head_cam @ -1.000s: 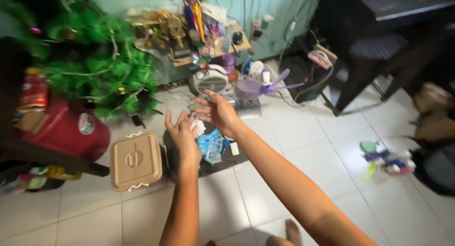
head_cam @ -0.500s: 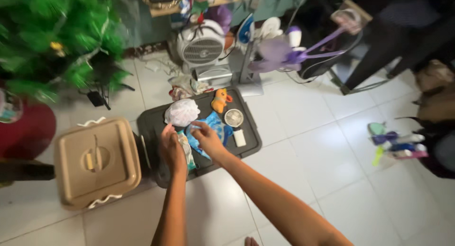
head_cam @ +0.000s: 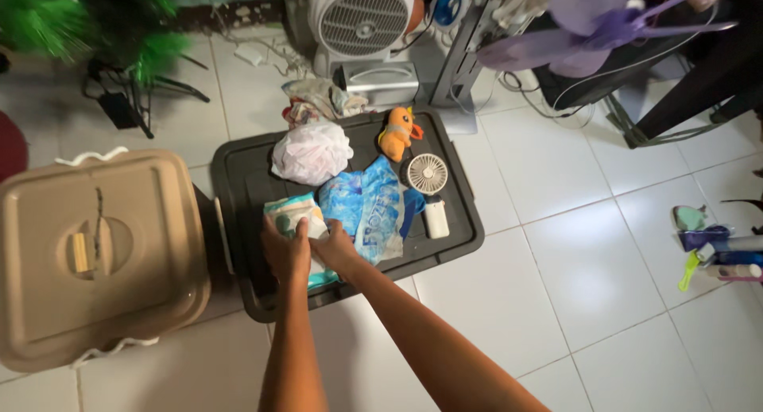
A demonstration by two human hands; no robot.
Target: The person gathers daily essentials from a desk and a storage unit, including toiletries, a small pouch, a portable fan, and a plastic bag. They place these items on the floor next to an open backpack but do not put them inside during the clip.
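Both hands are down on the soft pale pack (head_cam: 292, 213) at the near-left corner of the dark plastic lid (head_cam: 469, 221) on the floor. Left hand (head_cam: 286, 251) covers its near edge, fingers (head_cam: 302, 231) curled closed onto it. Right hand (head_cam: 335, 249) sits just beside, touching the left, fingers bent over the pack's right side where it meets the blue plastic bag (head_cam: 367, 205). Whether the right is truly clamped or only pressing, cannot tell.

Doing this well, as a judgement:
- The pack looks limp; it is best supported from under, not pinched by one edge, or it will sag.
- The blue bag overlaps just past the right fingers and should stay out of the grip so it doesn't drag.
- The white crumpled bag (head_cam: 311, 153) lies beyond the fingertips, the small round fan (head_cam: 427, 174) and orange plush toy (head_cam: 397, 131) further right; a straight-up lift clears them.
- The beige lidded bin (head_cam: 99, 253) stands close left of the left hand, so the elbow swing matters.
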